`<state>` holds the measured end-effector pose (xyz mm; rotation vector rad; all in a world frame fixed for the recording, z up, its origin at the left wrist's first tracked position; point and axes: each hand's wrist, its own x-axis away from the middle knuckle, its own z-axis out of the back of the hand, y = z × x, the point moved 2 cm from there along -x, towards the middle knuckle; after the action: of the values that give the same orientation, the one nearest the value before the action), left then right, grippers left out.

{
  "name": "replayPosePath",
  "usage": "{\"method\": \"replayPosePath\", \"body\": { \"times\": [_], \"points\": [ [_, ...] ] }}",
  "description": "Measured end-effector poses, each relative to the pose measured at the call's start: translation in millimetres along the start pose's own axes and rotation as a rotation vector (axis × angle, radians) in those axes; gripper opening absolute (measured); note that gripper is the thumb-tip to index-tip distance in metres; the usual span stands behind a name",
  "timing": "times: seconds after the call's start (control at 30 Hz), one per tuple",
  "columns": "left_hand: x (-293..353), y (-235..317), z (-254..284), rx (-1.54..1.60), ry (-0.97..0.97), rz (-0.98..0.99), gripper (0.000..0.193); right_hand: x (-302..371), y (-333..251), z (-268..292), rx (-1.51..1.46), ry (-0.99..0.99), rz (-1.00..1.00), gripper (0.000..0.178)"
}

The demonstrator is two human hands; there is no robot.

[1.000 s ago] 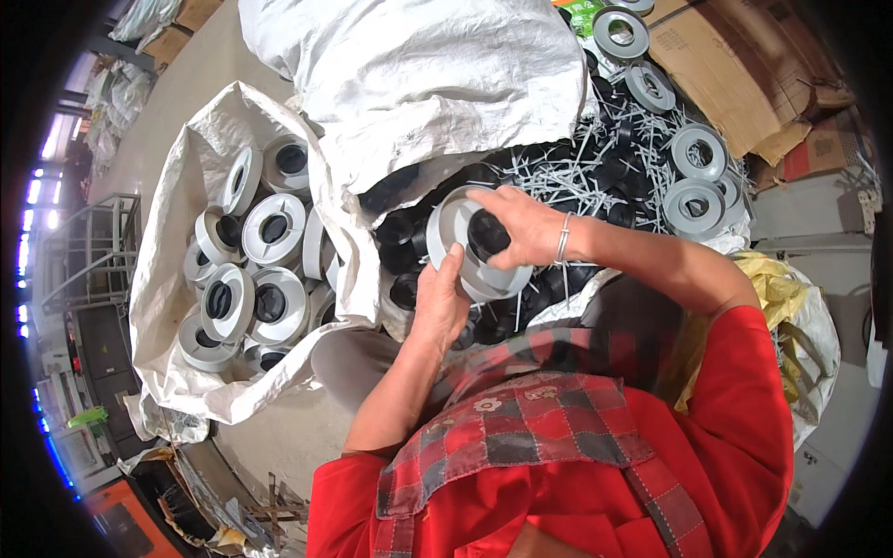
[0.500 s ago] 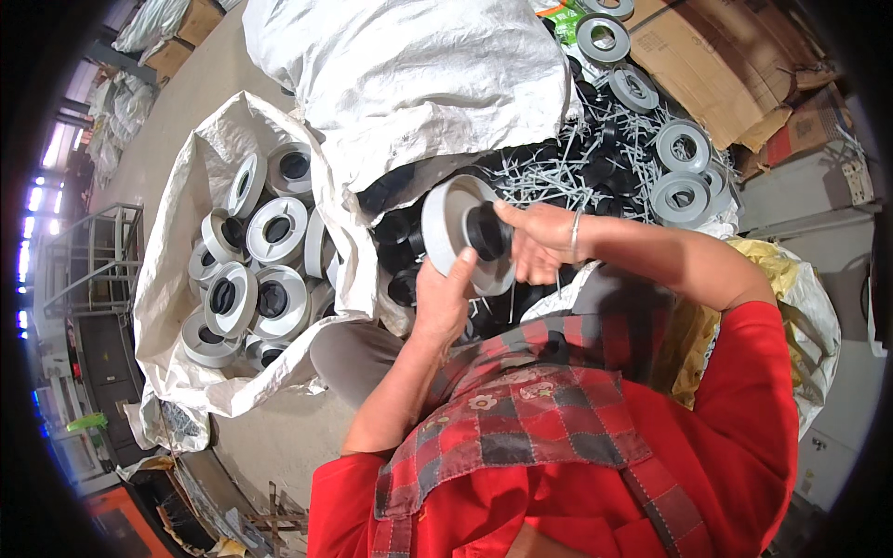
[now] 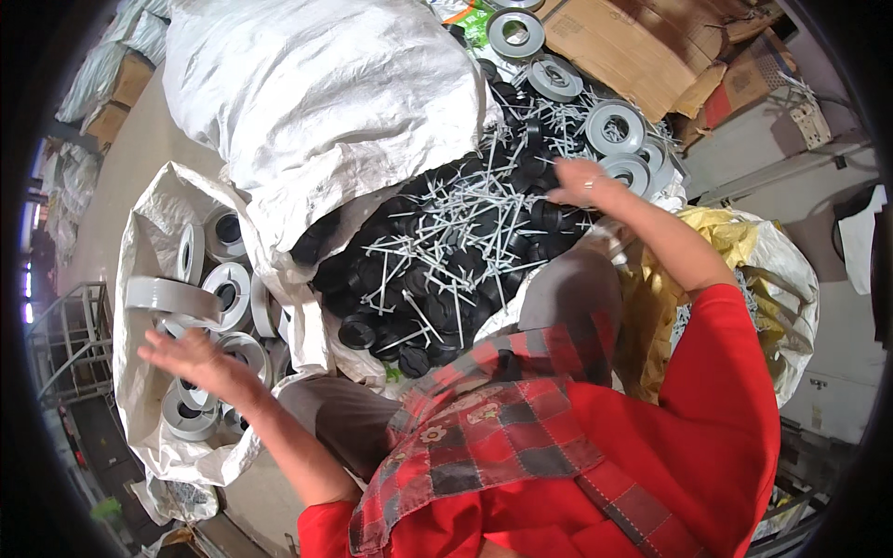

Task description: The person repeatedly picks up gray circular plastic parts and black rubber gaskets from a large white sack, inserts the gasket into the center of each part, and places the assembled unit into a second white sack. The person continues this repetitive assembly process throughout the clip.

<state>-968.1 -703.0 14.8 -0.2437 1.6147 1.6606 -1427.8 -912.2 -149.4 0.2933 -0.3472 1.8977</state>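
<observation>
My left hand [image 3: 200,365] is over the white woven sack at the left, its fingers spread and nothing in its grip. Just beyond the fingers, a grey plastic ring [image 3: 173,296] with a deep rim is tilted and blurred, apart from the hand. Several grey wheel-like rings with black centres [image 3: 229,290] lie below it in the sack. My right hand [image 3: 579,182] reaches to the right side of a heap of black round plastic caps [image 3: 437,302] and thin pale plastic sticks [image 3: 470,219]. Its thumb and fingers look apart, and I see nothing held in them.
A full white sack [image 3: 326,93] lies behind the heap. Loose grey rings [image 3: 614,127] rest along its right side, beside flattened cardboard [image 3: 642,51]. At my right stands a yellow and white bag [image 3: 712,237]. The open white sack [image 3: 139,232] has a crumpled rim.
Both hands held a grey ring with a black cap in it before. My left hand has moved left over the sack and opened; my right hand has moved away to the right side of the heap.
</observation>
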Motion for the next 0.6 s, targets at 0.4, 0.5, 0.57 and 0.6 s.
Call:
{"method": "replayPosePath", "body": {
  "times": [0.4, 0.5, 0.57, 0.6],
  "points": [
    [186.4, -10.1, -110.8, 0.781, -0.814, 1.599, 0.043, 35.5, -79.8, -9.8, -0.487, 0.181, 0.916, 0.043],
    [197.0, -22.7, -134.8, 0.846, -0.771, 1.711, 0.04, 37.4, -124.1, 27.4, -0.931, -0.295, 0.676, 0.049],
    [190.7, -39.2, -128.4, 0.798, -0.72, 1.622, 0.036, -17.5, -92.8, 6.9, -0.637, -0.099, 0.388, 0.036],
    [179.7, -34.2, -123.4, 0.682, -0.747, 1.501, 0.036, -44.5, -62.4, -19.3, -0.358, 0.165, 0.383, 0.024]
  ]
}}
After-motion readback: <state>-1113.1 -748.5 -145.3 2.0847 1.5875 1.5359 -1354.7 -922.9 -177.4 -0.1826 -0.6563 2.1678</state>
